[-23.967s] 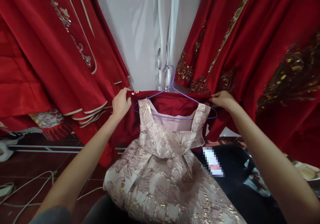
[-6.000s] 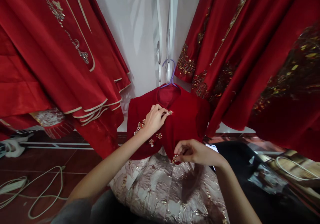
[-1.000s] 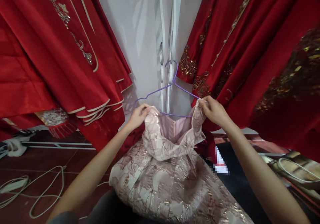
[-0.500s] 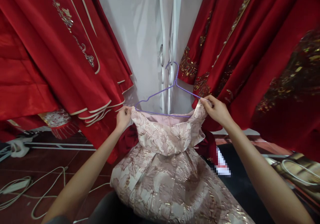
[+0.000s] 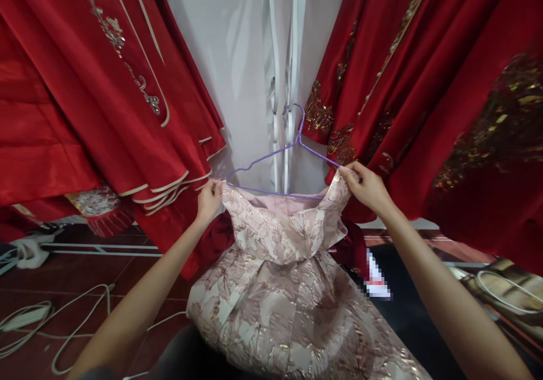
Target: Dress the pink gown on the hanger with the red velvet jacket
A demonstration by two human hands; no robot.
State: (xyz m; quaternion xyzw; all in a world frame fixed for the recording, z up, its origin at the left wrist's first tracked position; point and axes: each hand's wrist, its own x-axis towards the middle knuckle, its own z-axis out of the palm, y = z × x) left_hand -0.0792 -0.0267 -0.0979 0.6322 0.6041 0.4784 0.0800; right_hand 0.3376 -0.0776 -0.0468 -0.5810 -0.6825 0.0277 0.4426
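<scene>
A pale pink brocade dress (image 5: 280, 233) with gold-threaded flowers hangs spread out in front of me, its skirt reaching down to the bottom edge. My left hand (image 5: 210, 200) pinches the dress at its left shoulder. On the other side, my right hand (image 5: 368, 185) grips the right shoulder, close against the arm of a purple hanger (image 5: 271, 155). The hanger sits at the neckline with its hook upward; its right end goes into the dress, while its left end lies beside the left shoulder.
Red embroidered garments (image 5: 139, 86) hang on the left, and more red garments with gold trim (image 5: 403, 97) on the right. A white wall (image 5: 216, 24) with upright white bars stands between them. White cables (image 5: 80, 335) lie on the dark red tiled floor at lower left.
Almost nothing differs. The hanger's left end has shifted very slightly left; both hands keep their hold on the dress shoulders.
</scene>
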